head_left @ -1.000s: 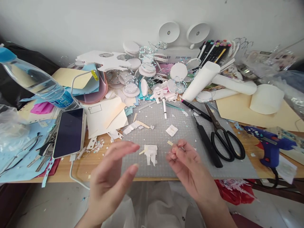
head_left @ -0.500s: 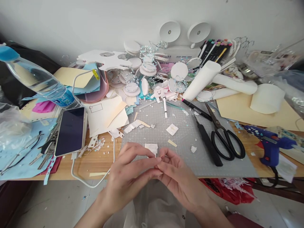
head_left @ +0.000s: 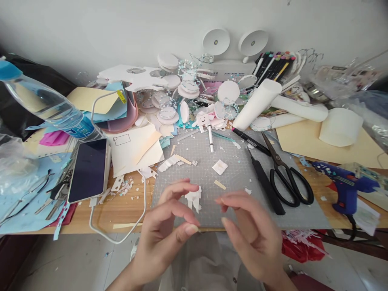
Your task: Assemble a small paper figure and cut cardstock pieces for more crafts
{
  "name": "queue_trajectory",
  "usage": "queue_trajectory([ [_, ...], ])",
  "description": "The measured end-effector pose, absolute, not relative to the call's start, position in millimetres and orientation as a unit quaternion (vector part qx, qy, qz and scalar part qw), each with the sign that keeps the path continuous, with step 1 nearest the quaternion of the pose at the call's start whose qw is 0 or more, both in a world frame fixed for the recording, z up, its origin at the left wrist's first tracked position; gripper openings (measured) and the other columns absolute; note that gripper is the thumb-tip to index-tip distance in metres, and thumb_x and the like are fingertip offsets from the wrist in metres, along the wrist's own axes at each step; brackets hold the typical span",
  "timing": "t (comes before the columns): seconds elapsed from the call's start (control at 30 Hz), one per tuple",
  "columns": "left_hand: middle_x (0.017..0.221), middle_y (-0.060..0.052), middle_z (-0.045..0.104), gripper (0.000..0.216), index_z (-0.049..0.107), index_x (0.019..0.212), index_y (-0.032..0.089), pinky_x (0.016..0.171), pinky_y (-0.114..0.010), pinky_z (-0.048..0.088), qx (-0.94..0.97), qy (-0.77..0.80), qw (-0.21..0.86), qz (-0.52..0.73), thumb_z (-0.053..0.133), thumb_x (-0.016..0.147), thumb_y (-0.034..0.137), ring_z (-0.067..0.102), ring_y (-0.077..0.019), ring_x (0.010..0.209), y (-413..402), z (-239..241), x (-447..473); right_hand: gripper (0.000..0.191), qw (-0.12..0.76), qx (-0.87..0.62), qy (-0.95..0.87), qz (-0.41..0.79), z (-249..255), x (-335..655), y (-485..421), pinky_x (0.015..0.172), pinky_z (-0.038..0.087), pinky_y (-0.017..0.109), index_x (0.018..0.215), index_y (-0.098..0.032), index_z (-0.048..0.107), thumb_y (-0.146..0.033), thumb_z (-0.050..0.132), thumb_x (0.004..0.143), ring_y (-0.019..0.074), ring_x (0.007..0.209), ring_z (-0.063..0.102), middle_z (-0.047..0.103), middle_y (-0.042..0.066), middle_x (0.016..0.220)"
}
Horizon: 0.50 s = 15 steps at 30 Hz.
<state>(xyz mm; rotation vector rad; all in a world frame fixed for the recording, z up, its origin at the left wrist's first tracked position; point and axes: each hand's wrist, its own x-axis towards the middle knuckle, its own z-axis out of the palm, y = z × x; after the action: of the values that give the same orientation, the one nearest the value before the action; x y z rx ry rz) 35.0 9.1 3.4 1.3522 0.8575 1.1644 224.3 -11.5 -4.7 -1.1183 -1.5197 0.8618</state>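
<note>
Cutout (head_left: 193, 198): white paper, strip-like legs, lying on grey cutting mat (head_left: 239, 188), partly hidden by left fingers.
Left hand (head_left: 163, 230): nearest the cutout, thumb and one finger together at the tips; cannot tell if anything thin is between.
Right hand (head_left: 257, 234): thumb and fingers apart, nothing visible between, well clear of left hand.
Beige strip (head_left: 220, 184): on mat, beyond right fingertips.
White square (head_left: 220, 166): on mat, just past strip.
Scissors (head_left: 277, 159): right side of mat, beside black-handled tool (head_left: 264, 182).
</note>
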Motion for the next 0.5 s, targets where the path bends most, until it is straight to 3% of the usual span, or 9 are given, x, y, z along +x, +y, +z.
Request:
queue_trajectory([
  [0.1, 0.135, -0.007, 0.060, 0.012, 0.071, 0.085, 0.025, 0.113, -0.054, 0.032, 0.486, 0.293, 0.686, 0.455, 0.064, 0.091, 0.033, 0.036, -0.0311, 0.142, 6.1, 4.3, 37.8, 0.038, 0.461, -0.432, -0.741, 0.228, -6.0, 220.8, -5.5, 0.093, 0.046, 0.041, 0.120, -0.028, 0.061, -0.020, 0.066, 0.083, 0.0247, 0.110, 0.053, 0.055, 0.009, 0.118],
  [0.2, 0.132, -0.006, 0.063, 0.010, 0.073, 0.085, 0.026, 0.114, -0.054, 0.029, 0.469, 0.267, 0.735, 0.411, 0.066, 0.089, 0.032, 0.037, -0.0301, 0.142, 4.7, 5.2, 39.6, 0.022, 0.441, -0.426, -0.775, 0.151, -5.7, 217.9, 0.4, 0.087, 0.045, 0.040, 0.105, -0.030, 0.068, -0.020, 0.066, 0.086, 0.0229, 0.104, 0.053, 0.057, 0.006, 0.110],
  [0.37, 0.135, -0.008, 0.062, 0.010, 0.073, 0.081, 0.024, 0.110, -0.055, 0.036, 0.473, 0.258, 0.753, 0.377, 0.069, 0.087, 0.031, 0.047, -0.0328, 0.135, 5.0, 4.9, 32.6, 0.017, 0.463, -0.422, -0.760, 0.176, -5.4, 228.6, 2.2, 0.074, 0.045, 0.037, 0.090, -0.028, 0.069, -0.013, 0.063, 0.086, 0.0192, 0.082, 0.056, 0.062, 0.002, 0.085],
  [0.5, 0.124, -0.008, 0.069, 0.010, 0.071, 0.083, 0.025, 0.101, -0.047, 0.047, 0.516, 0.321, 0.704, 0.366, 0.066, 0.089, 0.031, 0.060, -0.0291, 0.122, 5.7, 6.1, 14.3, 0.017, 0.516, -0.462, -0.693, 0.201, -9.4, 249.6, -2.2, 0.070, 0.044, 0.036, 0.089, -0.026, 0.067, -0.010, 0.062, 0.084, 0.0193, 0.079, 0.054, 0.057, 0.003, 0.083],
])
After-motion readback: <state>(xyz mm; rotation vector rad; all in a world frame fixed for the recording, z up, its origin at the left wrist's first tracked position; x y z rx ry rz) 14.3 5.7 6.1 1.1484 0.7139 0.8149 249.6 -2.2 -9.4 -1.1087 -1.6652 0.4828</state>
